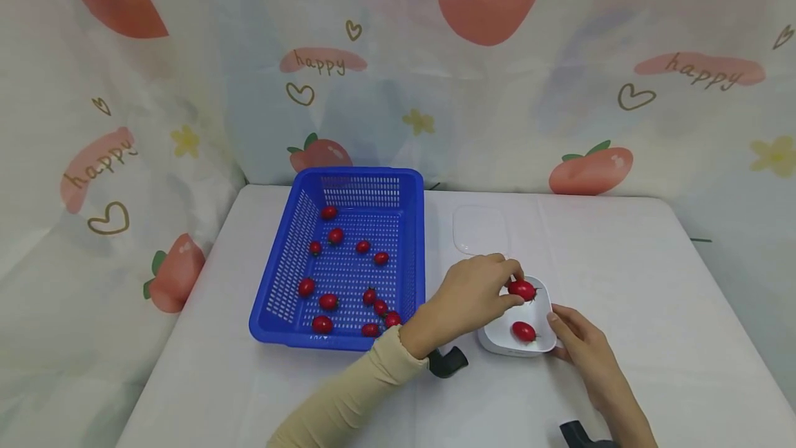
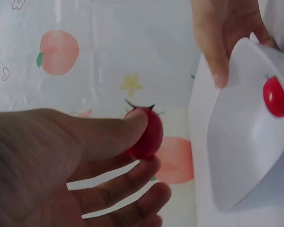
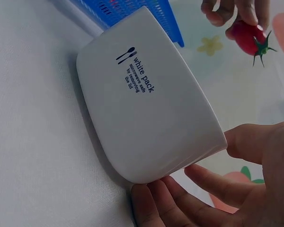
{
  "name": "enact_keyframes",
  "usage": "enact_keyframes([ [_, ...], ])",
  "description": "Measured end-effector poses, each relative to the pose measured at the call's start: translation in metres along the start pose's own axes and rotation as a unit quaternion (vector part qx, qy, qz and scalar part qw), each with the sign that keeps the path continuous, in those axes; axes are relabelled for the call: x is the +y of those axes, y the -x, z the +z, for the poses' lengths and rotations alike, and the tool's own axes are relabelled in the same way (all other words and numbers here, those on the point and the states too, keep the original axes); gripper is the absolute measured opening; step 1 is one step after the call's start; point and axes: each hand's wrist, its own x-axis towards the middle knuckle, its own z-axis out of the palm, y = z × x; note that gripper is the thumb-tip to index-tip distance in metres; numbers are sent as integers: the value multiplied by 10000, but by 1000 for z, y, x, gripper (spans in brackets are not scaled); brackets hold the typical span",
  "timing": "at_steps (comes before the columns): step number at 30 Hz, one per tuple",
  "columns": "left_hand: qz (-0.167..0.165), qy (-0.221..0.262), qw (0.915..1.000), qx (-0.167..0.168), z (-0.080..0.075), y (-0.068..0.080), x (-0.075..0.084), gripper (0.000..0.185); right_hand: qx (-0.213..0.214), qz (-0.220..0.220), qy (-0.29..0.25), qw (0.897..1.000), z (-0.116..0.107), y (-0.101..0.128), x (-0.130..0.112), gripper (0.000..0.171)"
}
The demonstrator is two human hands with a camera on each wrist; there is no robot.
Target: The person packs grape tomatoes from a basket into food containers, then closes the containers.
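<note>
Between thumb and fingers my left hand [image 1: 469, 292] pinches a red cherry tomato [image 1: 521, 290], its green stem end showing. The tomato is above the white plastic container [image 1: 510, 350], which has rounded corners. Inside the container lies another cherry tomato [image 1: 524, 332]. My right hand [image 1: 582, 348] grips the container at its right side, thumb at the rim and fingers against the outer wall. Dark blue print reading "white pack" marks the container wall [image 3: 137, 109] in the right wrist view.
Left of the container stands a blue perforated basket [image 1: 258, 323] with several cherry tomatoes spread inside. A clear lid [image 1: 480, 229] lies behind the container on the white-covered table [image 1: 634, 268]. Printed fabric [image 1: 398, 109] hangs around the back and sides.
</note>
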Motion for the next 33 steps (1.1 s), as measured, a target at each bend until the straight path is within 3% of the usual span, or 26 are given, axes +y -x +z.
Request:
enact_keyframes([
  [7, -157, 28, 9982, 582, 35, 6, 10, 28, 65, -143, 64, 9999, -1, 1, 1, 68],
  [12, 11, -297, 9947, 981, 62, 5, 9, 28, 102, -152, 102, 9998, 0, 0, 2, 67],
  [18, 457, -689, 9898, 1157, 87, 2, -1, 31, 149, -326, 78, 9993, 1, 0, 4, 66],
  [24, 895, -480, 9876, 1201, 98, -3, -13, 33, 162, -343, 73, 9993, 1, 0, 5, 64],
  [33, 787, -591, 9906, 951, 99, -12, -20, 33, 114, -122, 146, 9998, 1, -2, 3, 68],
])
